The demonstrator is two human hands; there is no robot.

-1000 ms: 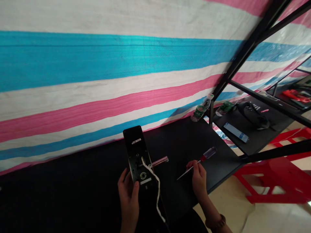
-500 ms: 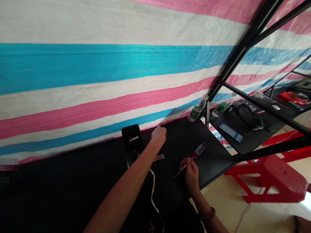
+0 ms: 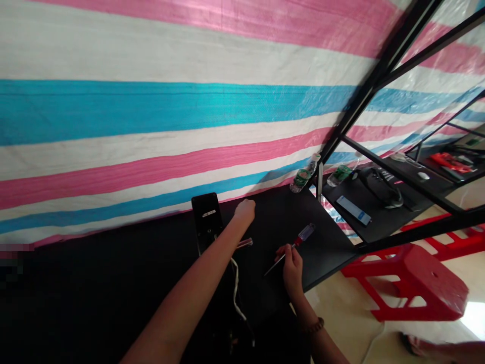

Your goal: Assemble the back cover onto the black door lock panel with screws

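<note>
My right hand (image 3: 293, 267) pinches the thin metal shaft of a screwdriver (image 3: 305, 232). Its clear handle with a red collar points up and to the right, and the tip points down to the left. My left hand (image 3: 245, 210) is closed above the far part of the black table (image 3: 273, 212); whatever its fingers hold is hidden. Left of that forearm lies a flat black device (image 3: 206, 210) with a small white label, partly covered by the arm. A thin pinkish, partly clear stick (image 3: 244, 243) pokes out from under the forearm. From there a white cable (image 3: 236, 290) runs toward me.
Two water bottles (image 3: 301, 179) (image 3: 339, 175) stand by the black metal frame (image 3: 358, 111). On the neighbouring table are a phone (image 3: 354, 210) and a black strapped item (image 3: 381, 187). Red stools (image 3: 428, 283) and a person's foot (image 3: 411, 344) are at the right. A striped sheet (image 3: 170, 106) hangs behind.
The view has shifted slightly, and a person's foot shows more at the lower right. Both hands keep nearly the same poses, the right one still on the screwdriver.
</note>
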